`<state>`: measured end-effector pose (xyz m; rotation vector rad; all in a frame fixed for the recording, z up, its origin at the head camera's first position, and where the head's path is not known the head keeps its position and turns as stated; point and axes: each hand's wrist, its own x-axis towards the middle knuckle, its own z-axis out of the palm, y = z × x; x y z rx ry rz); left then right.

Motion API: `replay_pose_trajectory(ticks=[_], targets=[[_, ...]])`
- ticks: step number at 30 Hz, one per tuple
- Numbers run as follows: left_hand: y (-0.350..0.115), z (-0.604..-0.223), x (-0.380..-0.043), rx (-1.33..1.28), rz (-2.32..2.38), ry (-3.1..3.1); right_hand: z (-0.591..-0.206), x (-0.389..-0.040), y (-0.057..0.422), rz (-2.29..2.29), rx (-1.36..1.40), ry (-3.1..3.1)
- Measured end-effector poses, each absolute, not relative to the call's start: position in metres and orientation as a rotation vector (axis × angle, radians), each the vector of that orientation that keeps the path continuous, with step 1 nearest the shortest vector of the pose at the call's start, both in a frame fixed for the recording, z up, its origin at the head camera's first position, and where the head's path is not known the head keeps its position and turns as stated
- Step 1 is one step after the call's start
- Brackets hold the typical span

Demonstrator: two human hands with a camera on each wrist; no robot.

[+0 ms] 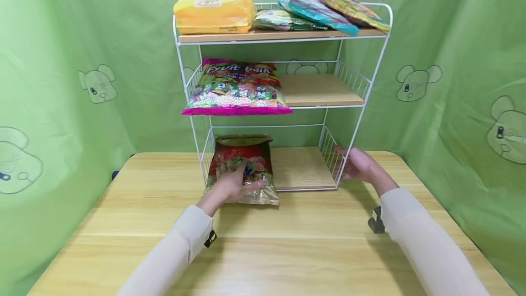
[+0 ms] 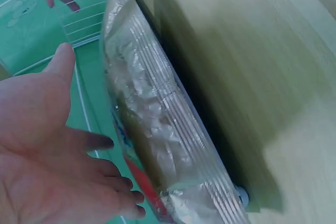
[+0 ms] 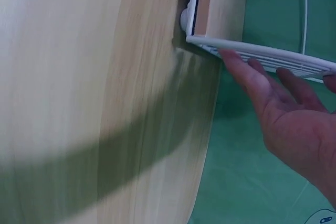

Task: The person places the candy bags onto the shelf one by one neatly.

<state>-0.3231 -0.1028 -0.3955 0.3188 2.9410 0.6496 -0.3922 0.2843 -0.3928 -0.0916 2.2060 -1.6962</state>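
A red and gold bag of sweets [image 1: 242, 152] lies on the left of the bottom shelf, its clear crimped end jutting past the front edge. My left hand [image 1: 232, 184] is spread over the front of this bag, thumb out to the side. In the left wrist view, the fingers of the left hand [image 2: 68, 156] reach toward the bag [image 2: 152, 114]; whether they touch it I cannot tell. At the rack's lower right side, my right hand [image 1: 359, 166] has its fingers against the white wire side panel [image 1: 330, 152]. The right wrist view shows that hand [image 3: 289, 106] with extended fingers by the wire.
The white wire rack has three wooden shelves. A pink-edged fruit candy bag [image 1: 242, 88] overhangs the middle shelf [image 1: 318, 88]. On top lie a yellow package [image 1: 215, 15], a teal bag [image 1: 320, 14] and other bags. Green curtains [image 1: 431, 26] surround the wooden table [image 1: 287, 250].
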Motion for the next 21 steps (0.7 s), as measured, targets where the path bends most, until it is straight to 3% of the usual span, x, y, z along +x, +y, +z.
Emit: replay_pose_trajectory(ticks=[16,21], targets=[[-0.128,-0.394,-0.316,0.397,0.826,2.978,-0.386,-0.379,0.276,-1.682,0.089,2.404],[-0.129,-0.394,-0.313,0.425,0.855,2.974,-0.393,-0.364,0.272,-1.356,0.068,2.779]])
